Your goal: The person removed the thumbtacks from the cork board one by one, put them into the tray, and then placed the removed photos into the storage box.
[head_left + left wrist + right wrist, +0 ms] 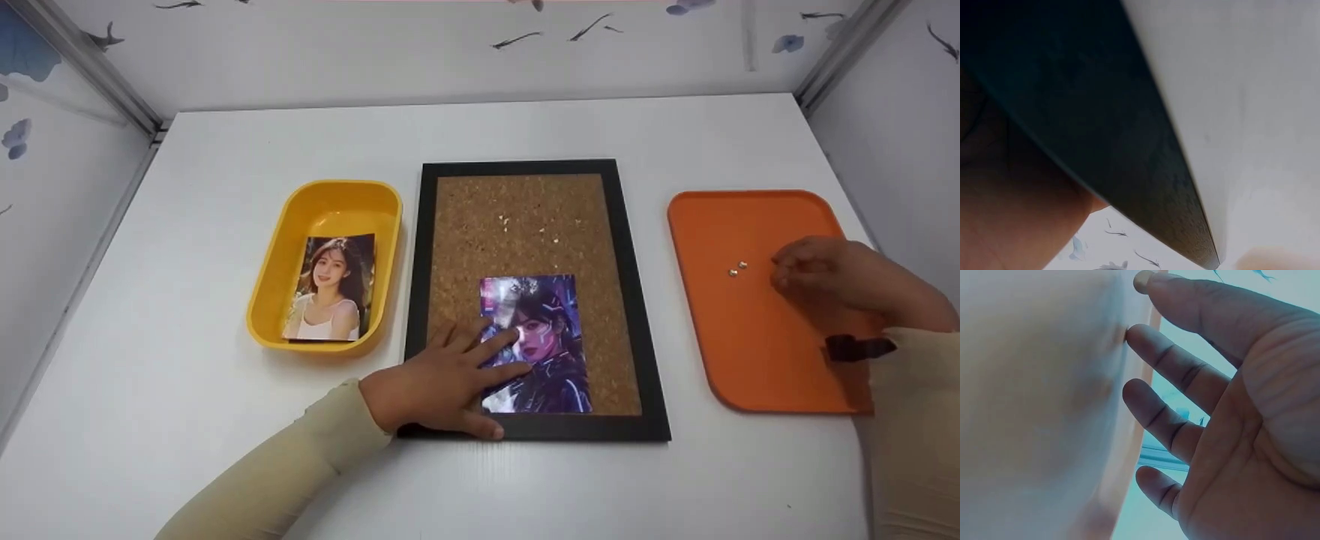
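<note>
My left hand lies with fingers spread on a glossy purple picture card, low on a black-framed cork board. Its thumb rests over the board's near frame edge. In the left wrist view the dark frame runs past the palm. My right hand is low over the orange tray, thumb and forefinger drawn together. Two small shiny pieces lie just left of its fingertips. In the right wrist view the other fingers bend loosely; I cannot tell whether the thumb and forefinger pinch something.
A yellow bin left of the board holds a photo card of a person in a white top. Pale specks dot the upper cork. The white table is bounded by patterned panels at the back and sides.
</note>
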A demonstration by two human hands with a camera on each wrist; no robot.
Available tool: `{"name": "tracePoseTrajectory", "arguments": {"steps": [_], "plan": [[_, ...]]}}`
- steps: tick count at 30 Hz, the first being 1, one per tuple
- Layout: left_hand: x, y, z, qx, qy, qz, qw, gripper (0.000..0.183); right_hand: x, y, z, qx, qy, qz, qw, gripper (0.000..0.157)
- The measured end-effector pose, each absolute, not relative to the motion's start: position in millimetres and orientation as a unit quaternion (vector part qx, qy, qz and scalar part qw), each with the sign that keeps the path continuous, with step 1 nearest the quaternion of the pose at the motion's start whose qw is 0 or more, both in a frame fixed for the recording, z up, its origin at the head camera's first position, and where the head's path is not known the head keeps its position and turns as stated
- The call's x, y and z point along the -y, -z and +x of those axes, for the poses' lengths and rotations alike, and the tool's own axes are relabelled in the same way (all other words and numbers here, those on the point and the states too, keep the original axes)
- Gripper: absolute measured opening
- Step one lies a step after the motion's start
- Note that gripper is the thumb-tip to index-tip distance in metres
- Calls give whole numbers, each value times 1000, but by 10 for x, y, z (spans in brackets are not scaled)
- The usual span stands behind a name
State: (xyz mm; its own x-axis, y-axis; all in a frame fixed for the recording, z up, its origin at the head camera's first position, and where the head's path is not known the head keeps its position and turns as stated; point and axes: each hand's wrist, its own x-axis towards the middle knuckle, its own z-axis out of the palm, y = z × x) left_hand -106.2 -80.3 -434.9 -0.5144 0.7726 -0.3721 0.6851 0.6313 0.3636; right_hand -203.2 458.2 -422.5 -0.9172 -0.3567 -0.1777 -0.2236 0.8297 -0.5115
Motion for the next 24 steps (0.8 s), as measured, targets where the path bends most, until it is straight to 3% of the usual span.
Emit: {"name": "tracePoseTrajectory", "arguments": {"steps": [17, 24], "plan": [[805, 4348, -1064, -865, -94, 415, 266, 85, -4490, 4175, -2045, -951, 225, -98, 188, 12], [791, 4318, -1067, -865, -97, 410, 274, 86, -4569, 4265, -2014, -941, 261, -181, 119, 14]]}}
